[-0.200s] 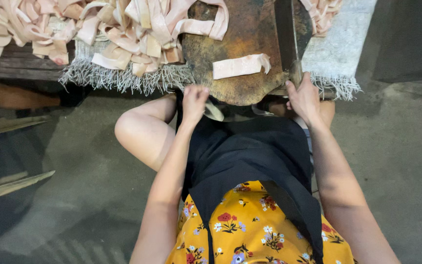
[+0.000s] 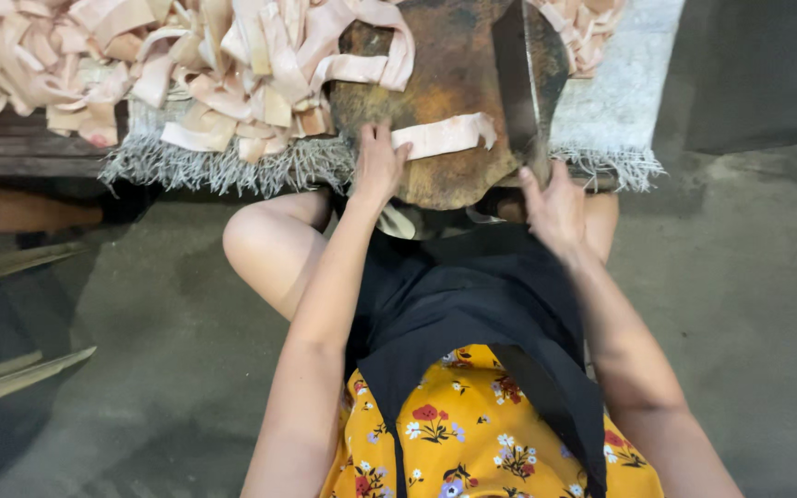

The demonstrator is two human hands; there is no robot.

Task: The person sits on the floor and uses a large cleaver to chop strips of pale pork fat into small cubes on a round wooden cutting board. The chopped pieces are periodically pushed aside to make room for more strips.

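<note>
Pinning pale strip with left hand fingertips; right hand grips cleaver handle (likely limp, slippery; hold ends).

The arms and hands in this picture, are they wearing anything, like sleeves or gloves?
No. Both arms are bare, with no sleeves showing, and the left hand and right hand have no gloves. I can't see any rings, bracelets or watch. The person wears a black apron over yellow flowered clothing.
</note>
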